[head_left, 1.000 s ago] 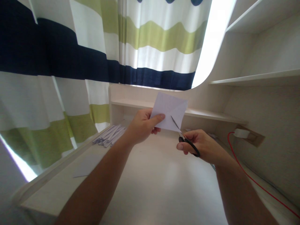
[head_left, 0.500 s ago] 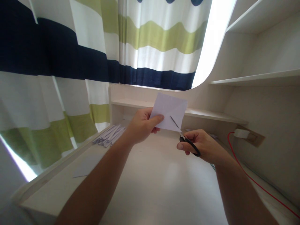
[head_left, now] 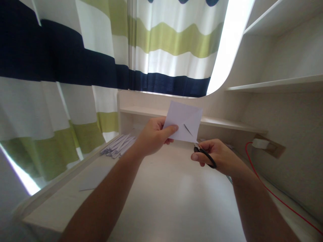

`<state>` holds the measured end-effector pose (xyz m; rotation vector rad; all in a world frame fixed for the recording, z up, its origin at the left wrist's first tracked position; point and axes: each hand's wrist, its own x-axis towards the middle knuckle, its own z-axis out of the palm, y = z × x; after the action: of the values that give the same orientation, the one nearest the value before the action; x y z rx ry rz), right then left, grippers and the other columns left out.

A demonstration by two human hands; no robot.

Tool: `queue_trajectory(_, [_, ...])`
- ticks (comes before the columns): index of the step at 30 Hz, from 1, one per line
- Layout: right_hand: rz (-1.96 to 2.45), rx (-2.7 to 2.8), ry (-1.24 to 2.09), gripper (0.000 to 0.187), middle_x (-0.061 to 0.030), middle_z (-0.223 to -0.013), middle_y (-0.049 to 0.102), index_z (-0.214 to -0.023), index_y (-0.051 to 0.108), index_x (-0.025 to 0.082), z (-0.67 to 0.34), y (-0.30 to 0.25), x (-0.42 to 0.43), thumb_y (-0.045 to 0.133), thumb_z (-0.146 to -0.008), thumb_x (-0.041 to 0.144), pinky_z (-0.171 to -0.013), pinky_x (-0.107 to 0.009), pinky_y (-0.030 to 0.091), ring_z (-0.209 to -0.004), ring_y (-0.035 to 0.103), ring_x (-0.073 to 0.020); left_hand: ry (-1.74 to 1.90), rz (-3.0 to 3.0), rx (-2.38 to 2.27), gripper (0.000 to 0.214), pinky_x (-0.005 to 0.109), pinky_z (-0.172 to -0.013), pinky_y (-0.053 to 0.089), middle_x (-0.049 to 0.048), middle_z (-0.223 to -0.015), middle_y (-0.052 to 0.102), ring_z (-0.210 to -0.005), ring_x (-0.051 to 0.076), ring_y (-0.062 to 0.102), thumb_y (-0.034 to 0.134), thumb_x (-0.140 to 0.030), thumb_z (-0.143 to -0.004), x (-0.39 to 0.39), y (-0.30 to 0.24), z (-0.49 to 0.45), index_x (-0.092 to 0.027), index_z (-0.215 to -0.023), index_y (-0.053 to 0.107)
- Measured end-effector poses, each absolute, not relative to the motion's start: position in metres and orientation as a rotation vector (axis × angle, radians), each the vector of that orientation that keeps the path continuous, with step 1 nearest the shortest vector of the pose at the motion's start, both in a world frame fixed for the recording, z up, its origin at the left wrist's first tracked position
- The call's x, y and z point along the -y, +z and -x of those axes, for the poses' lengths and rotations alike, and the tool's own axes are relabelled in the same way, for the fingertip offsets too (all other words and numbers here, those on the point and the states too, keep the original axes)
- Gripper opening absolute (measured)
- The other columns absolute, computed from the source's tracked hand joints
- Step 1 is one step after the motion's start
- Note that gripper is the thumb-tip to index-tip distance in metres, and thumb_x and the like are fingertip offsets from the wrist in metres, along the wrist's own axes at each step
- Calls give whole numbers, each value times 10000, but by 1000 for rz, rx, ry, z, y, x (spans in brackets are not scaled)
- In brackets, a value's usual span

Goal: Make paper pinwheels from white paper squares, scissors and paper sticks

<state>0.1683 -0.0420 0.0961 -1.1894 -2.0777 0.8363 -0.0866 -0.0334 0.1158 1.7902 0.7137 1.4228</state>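
Holding the paper up off the tabletop, mid-air, centre of view. Left hand is clamped on its lower-left edge, thumb on the near face and fingers behind, probably to keep the sheet taut and both faces free for the blades. Right hand is closed round the black handles of the scissors, blades aimed at 11 o'clock and entering the sheet from its bottom edge. One blade shows as a dark sliver through the paper, so the sheet looks to sit between the blades; how wide they stand, cannot tell. Paper lies at 1 o'clock from the left hand and 11 o'clock from the right hand. Hands are near each other, not touching. Pile of strips sits on the tabletop at 9 o'clock of the left hand, well apart; flat sheet at 8 o'clock, nearer the edge. Red cable runs from a white plug at 3 o'clock of the right hand.
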Motion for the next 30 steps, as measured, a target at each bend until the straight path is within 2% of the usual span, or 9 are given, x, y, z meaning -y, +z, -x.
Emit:
queue_trajectory(13, [1205, 2065, 829, 467, 12, -572, 574, -607, 653, 184, -170, 95, 41, 874, -781, 556, -528, -292, 273, -544, 422, -113, 1426, -1778, -682, 214, 181, -473, 475, -5, -614, 637, -508, 86, 578, 736, -318, -865, 33, 115, 86, -138, -756, 697])
queue_trajectory(30, [1167, 2086, 867, 453, 37, -581, 506, -635, 632, 190, -167, 95, 41, 862, -793, 547, -532, -292, 258, -552, 385, -110, 1467, -1734, -710, 216, 182, -450, 461, -4, -576, 625, -474, 87, 564, 743, -326, -856, 35, 116, 84, -133, -766, 707])
